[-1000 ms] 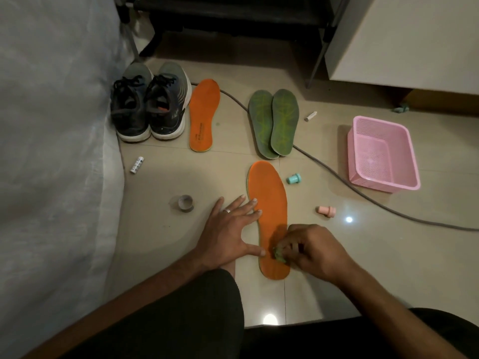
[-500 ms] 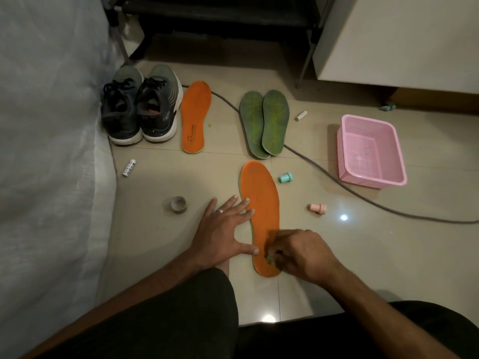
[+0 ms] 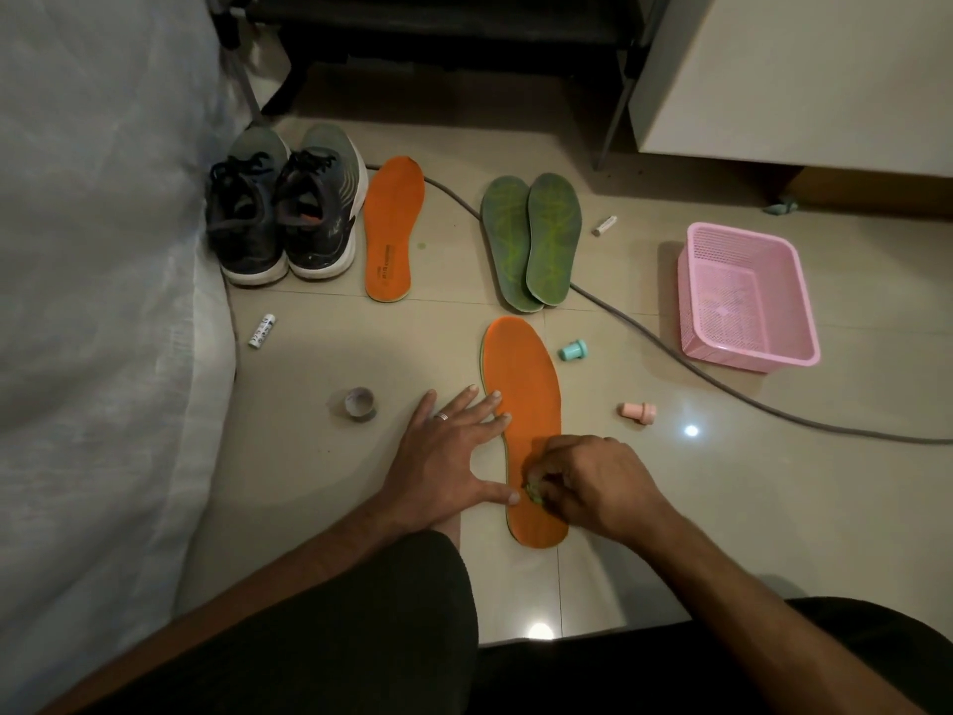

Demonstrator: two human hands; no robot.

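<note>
Gripping green piece (image 3: 533, 489), right hand (image 3: 593, 485), pink basket (image 3: 754, 356) apart

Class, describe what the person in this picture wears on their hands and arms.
Both forearms are bare, with no sleeves, watch or gloves showing. The left hand carries a thin silver-coloured metal ring on one finger; the right hand shows no ring.

Tiled floor (image 3: 773, 508) bears insoles (image 3: 521, 384), shoes (image 3: 278, 219), basket (image 3: 722, 353).
</note>
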